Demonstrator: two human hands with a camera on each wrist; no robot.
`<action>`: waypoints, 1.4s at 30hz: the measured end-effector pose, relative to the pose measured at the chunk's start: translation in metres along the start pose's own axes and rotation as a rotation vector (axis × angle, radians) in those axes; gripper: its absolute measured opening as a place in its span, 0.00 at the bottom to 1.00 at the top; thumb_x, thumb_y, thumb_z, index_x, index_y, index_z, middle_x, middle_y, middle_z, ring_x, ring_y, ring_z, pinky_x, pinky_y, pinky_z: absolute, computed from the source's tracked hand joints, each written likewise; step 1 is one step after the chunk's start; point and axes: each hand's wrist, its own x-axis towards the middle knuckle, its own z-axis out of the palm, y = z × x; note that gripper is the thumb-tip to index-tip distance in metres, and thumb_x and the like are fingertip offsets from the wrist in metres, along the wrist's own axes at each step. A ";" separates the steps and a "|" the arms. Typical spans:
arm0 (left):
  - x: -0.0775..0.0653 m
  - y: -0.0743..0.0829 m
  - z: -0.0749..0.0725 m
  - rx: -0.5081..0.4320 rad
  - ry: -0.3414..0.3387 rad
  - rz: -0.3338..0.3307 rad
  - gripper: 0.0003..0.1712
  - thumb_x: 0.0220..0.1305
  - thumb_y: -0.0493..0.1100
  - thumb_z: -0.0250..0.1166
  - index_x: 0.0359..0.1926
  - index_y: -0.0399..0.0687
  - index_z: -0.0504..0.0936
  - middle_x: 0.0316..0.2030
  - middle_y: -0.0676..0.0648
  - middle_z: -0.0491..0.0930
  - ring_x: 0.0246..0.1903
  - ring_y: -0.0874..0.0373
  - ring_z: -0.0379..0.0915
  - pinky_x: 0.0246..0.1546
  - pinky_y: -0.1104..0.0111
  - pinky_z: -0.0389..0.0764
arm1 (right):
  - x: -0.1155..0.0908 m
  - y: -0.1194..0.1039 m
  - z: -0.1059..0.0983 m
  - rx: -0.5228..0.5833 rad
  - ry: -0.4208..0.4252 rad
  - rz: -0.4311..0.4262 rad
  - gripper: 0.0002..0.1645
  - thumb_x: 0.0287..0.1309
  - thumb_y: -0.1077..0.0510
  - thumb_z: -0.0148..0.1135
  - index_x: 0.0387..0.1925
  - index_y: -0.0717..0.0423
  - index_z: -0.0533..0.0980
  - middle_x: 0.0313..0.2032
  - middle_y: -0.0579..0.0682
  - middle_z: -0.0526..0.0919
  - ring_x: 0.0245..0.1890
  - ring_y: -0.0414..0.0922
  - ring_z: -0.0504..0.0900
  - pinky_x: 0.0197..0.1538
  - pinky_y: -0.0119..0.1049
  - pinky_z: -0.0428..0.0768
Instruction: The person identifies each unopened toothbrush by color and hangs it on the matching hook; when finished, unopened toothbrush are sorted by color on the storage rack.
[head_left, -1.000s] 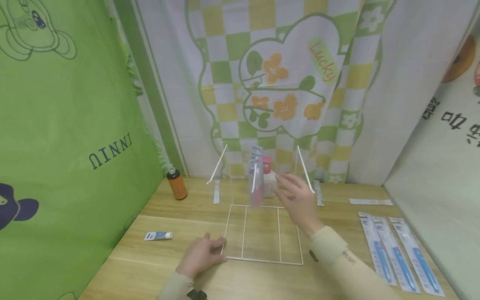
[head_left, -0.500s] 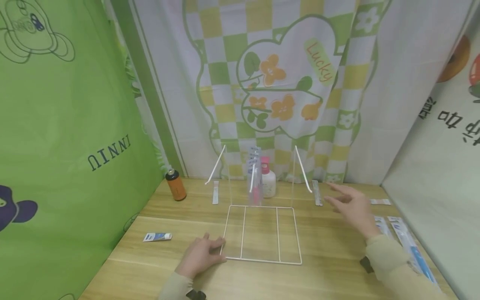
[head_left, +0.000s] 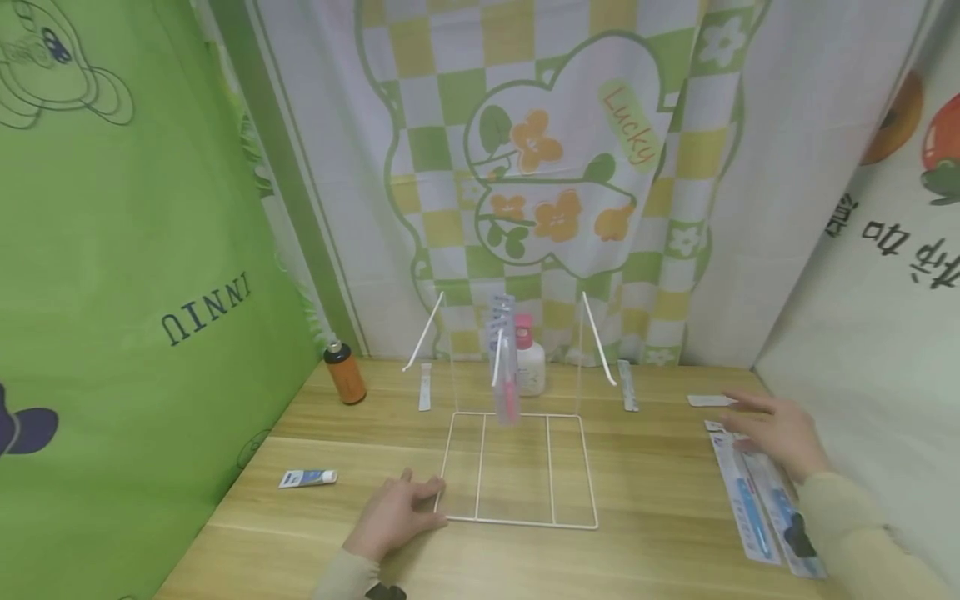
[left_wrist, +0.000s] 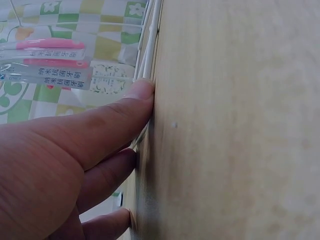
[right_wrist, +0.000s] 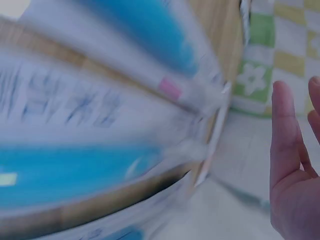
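My left hand (head_left: 393,517) grips the front left corner of a white wire rack (head_left: 521,523), thumb and fingers at the base wire. In the left wrist view the thumb (left_wrist: 137,92) lies against that wire. Pink toothbrushes in clear packs (head_left: 506,383) hang from the rack's middle hook; the two outer hooks carry nothing. At the right, my right hand (head_left: 783,437) is over the top ends of packaged blue toothbrushes (head_left: 752,517), partly covering them. Its fingers are extended and hold nothing. The right wrist view shows these blue packs (right_wrist: 75,170) blurred, beside the hand.
A white bottle with a pink cap (head_left: 531,367) stands behind the rack. An orange bottle (head_left: 345,375) is at the back left, a small toothpaste tube (head_left: 307,477) at the left. Slim white packets (head_left: 425,387) lie along the back. Fabric walls enclose the wooden table (head_left: 645,517).
My right hand has moved from beside the hanging packs rightward and then nearer, over the blue toothbrushes. My left hand stays on the rack's corner. The view has shifted slightly right.
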 end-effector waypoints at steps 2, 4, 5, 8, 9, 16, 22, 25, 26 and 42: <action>-0.001 0.001 -0.001 -0.005 0.001 0.001 0.35 0.59 0.58 0.80 0.65 0.51 0.87 0.66 0.45 0.83 0.73 0.21 0.61 0.72 0.24 0.54 | 0.000 0.007 -0.005 -0.036 -0.014 0.024 0.45 0.73 0.44 0.70 0.77 0.66 0.66 0.69 0.78 0.72 0.46 0.51 0.92 0.44 0.41 0.92; -0.001 0.001 -0.002 -0.004 0.001 0.004 0.35 0.59 0.57 0.80 0.65 0.51 0.87 0.66 0.45 0.83 0.73 0.21 0.61 0.73 0.25 0.54 | -0.001 0.011 -0.009 -0.078 -0.039 0.041 0.45 0.71 0.45 0.72 0.76 0.68 0.68 0.66 0.77 0.75 0.50 0.58 0.90 0.45 0.41 0.92; -0.001 0.001 -0.002 0.001 0.002 0.004 0.35 0.59 0.57 0.80 0.65 0.51 0.87 0.66 0.45 0.83 0.73 0.21 0.61 0.73 0.25 0.54 | -0.001 0.012 -0.010 -0.094 -0.051 0.048 0.45 0.70 0.46 0.74 0.75 0.68 0.69 0.65 0.76 0.77 0.52 0.60 0.88 0.45 0.41 0.92; -0.001 -0.001 -0.001 0.008 0.001 0.006 0.35 0.59 0.57 0.80 0.65 0.51 0.86 0.65 0.46 0.83 0.73 0.21 0.61 0.73 0.25 0.54 | -0.002 0.017 -0.012 -0.155 -0.096 0.051 0.45 0.66 0.47 0.77 0.72 0.69 0.71 0.58 0.73 0.83 0.51 0.63 0.87 0.43 0.39 0.91; -0.001 -0.002 0.000 0.010 0.002 0.007 0.35 0.59 0.57 0.80 0.65 0.51 0.86 0.65 0.46 0.83 0.73 0.21 0.61 0.73 0.25 0.54 | -0.001 0.019 -0.012 -0.168 -0.106 0.061 0.45 0.65 0.47 0.78 0.72 0.68 0.71 0.57 0.72 0.84 0.50 0.61 0.87 0.42 0.38 0.91; 0.000 -0.002 0.001 0.013 0.003 0.004 0.36 0.58 0.59 0.80 0.65 0.53 0.86 0.66 0.47 0.83 0.73 0.22 0.61 0.72 0.24 0.55 | 0.001 0.026 -0.006 -0.139 -0.126 0.136 0.44 0.62 0.52 0.79 0.71 0.69 0.72 0.56 0.76 0.83 0.33 0.46 0.90 0.36 0.37 0.91; 0.001 -0.003 0.002 0.014 0.000 -0.004 0.35 0.59 0.59 0.80 0.65 0.53 0.86 0.66 0.48 0.82 0.74 0.22 0.61 0.73 0.25 0.54 | 0.006 0.035 -0.001 -0.220 -0.121 0.105 0.41 0.60 0.52 0.79 0.68 0.69 0.75 0.50 0.69 0.87 0.30 0.45 0.88 0.33 0.34 0.88; 0.002 -0.003 0.002 0.017 -0.001 -0.006 0.35 0.59 0.59 0.80 0.66 0.53 0.86 0.66 0.48 0.83 0.74 0.22 0.61 0.72 0.24 0.54 | 0.008 0.041 0.001 -0.242 -0.110 0.117 0.42 0.60 0.51 0.79 0.68 0.70 0.75 0.51 0.71 0.86 0.29 0.45 0.88 0.32 0.34 0.87; 0.002 -0.003 0.002 0.017 -0.001 -0.009 0.35 0.59 0.60 0.79 0.66 0.54 0.86 0.66 0.49 0.82 0.74 0.22 0.61 0.71 0.23 0.55 | 0.008 0.041 0.003 -0.254 -0.105 0.123 0.42 0.60 0.51 0.79 0.68 0.70 0.75 0.51 0.71 0.86 0.29 0.44 0.88 0.32 0.33 0.86; -0.002 -0.002 0.002 0.006 -0.009 -0.026 0.36 0.60 0.60 0.79 0.67 0.54 0.86 0.67 0.49 0.82 0.74 0.23 0.61 0.70 0.22 0.55 | 0.001 0.007 0.005 -0.356 -0.148 0.091 0.39 0.66 0.47 0.74 0.66 0.71 0.76 0.55 0.78 0.82 0.39 0.56 0.89 0.44 0.54 0.87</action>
